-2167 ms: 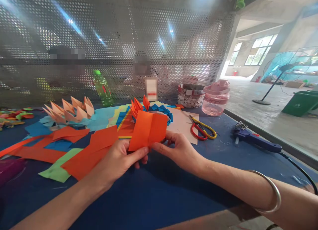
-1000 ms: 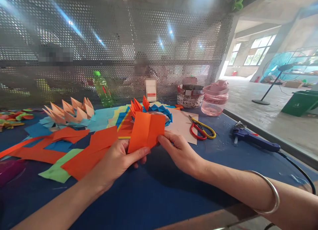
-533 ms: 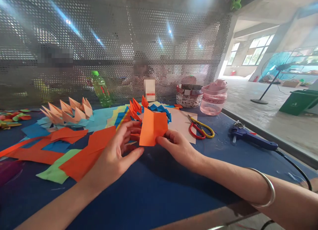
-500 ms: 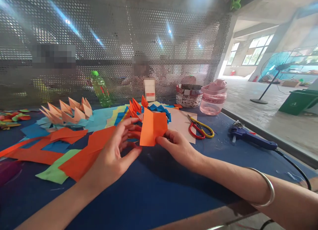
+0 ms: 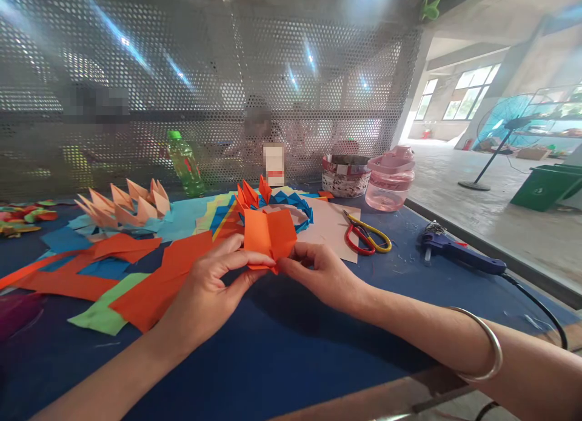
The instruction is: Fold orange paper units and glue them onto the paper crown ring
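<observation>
An orange sheet of paper [image 5: 269,233], creased down its middle, is held up over the table between both hands. My left hand [image 5: 222,275] pinches its lower left edge, with the index finger lying across the front. On the right side, my right hand [image 5: 318,269] grips the lower corner between thumb and fingers. The bottom edge bends where the fingertips meet. Behind the paper lies a ring of folded blue paper [image 5: 300,205], with several pointed orange folded pieces [image 5: 248,195] at its left. The paper partly hides the ring.
Loose orange sheets [image 5: 159,281] and a crown of peach folded points [image 5: 127,202] lie left. Scissors [image 5: 368,234] and a glue gun [image 5: 461,251] rest on the right. A green bottle [image 5: 184,163], a pink jug [image 5: 390,181] and a round container [image 5: 345,175] stand along the back.
My left hand has moved in from beside the paper and now pinches its lower edge. The paper has shifted slightly left and its bottom has bent. My right hand keeps its hold.
</observation>
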`<action>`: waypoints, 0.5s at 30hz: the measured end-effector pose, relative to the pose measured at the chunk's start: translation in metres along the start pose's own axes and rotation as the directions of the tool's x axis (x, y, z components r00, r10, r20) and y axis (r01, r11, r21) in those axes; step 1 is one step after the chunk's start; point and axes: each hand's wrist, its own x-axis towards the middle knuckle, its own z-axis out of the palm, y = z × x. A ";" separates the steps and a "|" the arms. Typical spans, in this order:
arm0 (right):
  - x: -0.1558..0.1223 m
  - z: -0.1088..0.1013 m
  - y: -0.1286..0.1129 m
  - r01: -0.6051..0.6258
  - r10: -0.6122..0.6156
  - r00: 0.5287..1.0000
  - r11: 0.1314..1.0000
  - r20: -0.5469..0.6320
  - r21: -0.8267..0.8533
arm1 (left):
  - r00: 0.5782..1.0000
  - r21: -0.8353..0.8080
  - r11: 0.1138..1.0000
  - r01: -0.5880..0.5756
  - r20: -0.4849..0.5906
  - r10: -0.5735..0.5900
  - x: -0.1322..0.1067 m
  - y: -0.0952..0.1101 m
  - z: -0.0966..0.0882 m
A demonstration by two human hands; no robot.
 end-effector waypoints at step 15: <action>0.000 0.001 0.001 -0.053 0.048 0.998 0.990 0.042 0.127 | 0.969 -0.150 0.958 0.243 0.079 -0.234 0.005 0.008 -0.002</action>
